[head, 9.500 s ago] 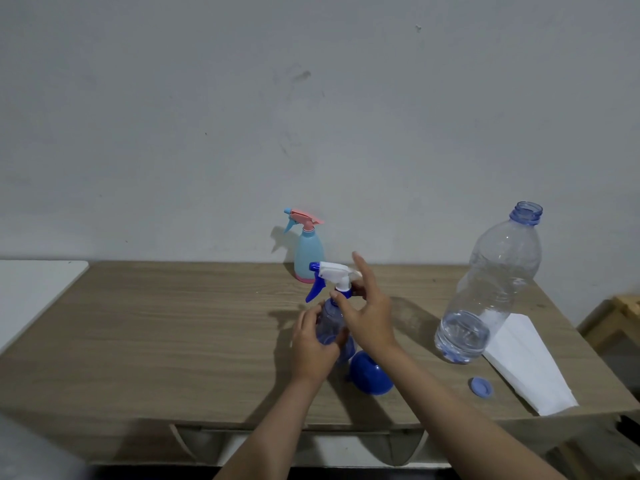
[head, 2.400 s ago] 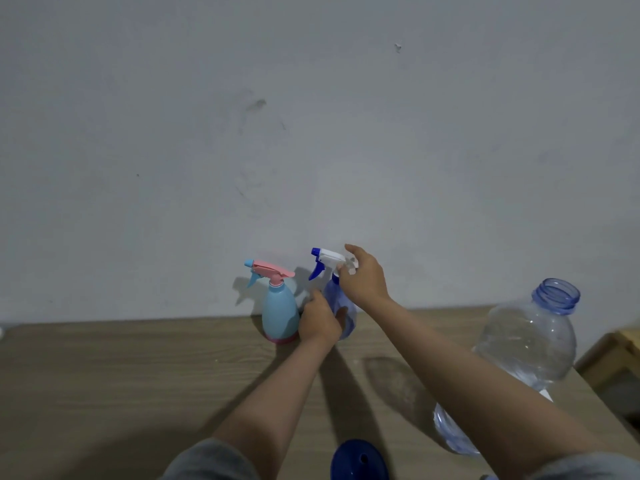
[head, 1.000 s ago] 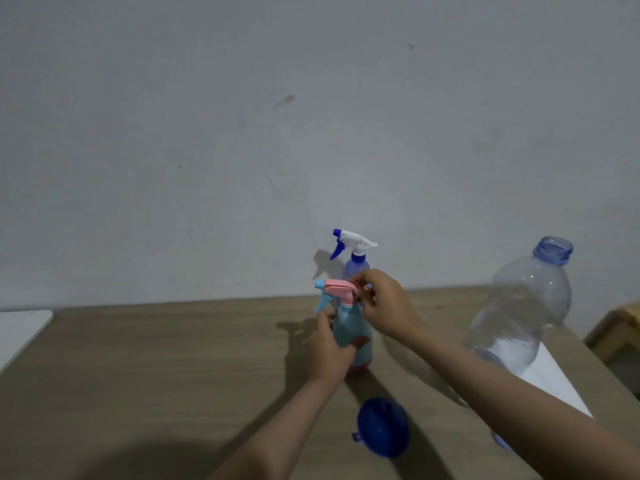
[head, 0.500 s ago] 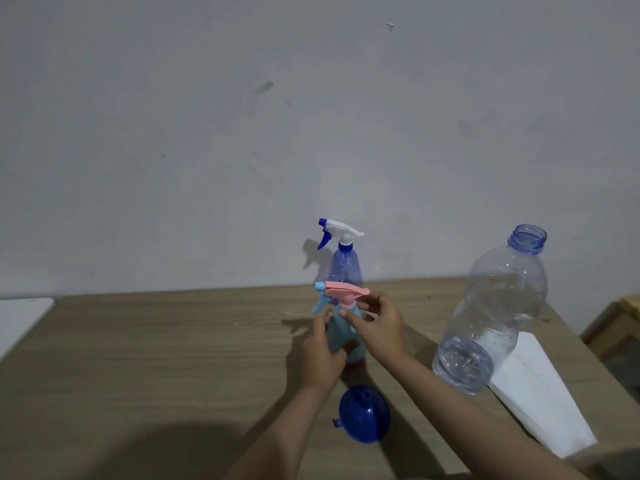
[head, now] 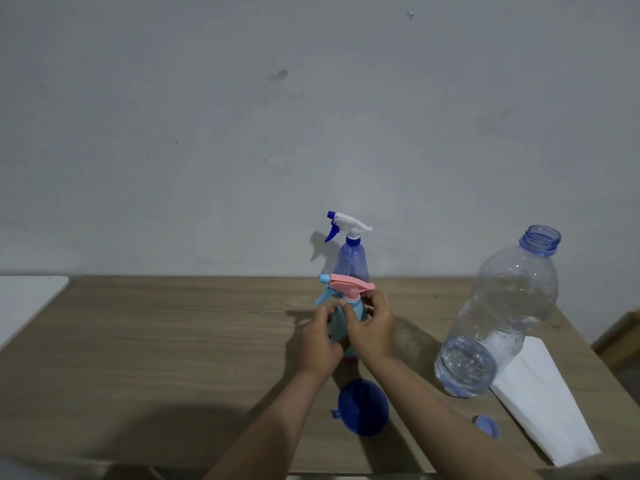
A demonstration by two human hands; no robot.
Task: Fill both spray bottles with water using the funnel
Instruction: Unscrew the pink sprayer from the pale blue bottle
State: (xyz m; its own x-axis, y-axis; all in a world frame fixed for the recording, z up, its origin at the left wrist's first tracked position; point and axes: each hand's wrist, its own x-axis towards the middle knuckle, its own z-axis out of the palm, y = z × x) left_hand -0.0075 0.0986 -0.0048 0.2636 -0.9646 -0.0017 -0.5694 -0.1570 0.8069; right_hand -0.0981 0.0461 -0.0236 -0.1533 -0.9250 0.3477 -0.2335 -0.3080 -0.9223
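Hands grip the light-blue spray bottle point(head: 341, 322): left hand point(head: 320, 341) its body, right hand point(head: 372, 329) its collar; a hard twist could tip it onto the funnel point(head: 363, 407) just behind.

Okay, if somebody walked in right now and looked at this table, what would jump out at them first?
Both hands meet mid-table on the light blue spray bottle: the left hand grips its body, the right hand pinches at the neck under the pink trigger head. To the right stands the big clear water bottle, uncapped and mostly empty. The blue funnel lies unused near the table's front edge, and the purple spray bottle stands by the wall.
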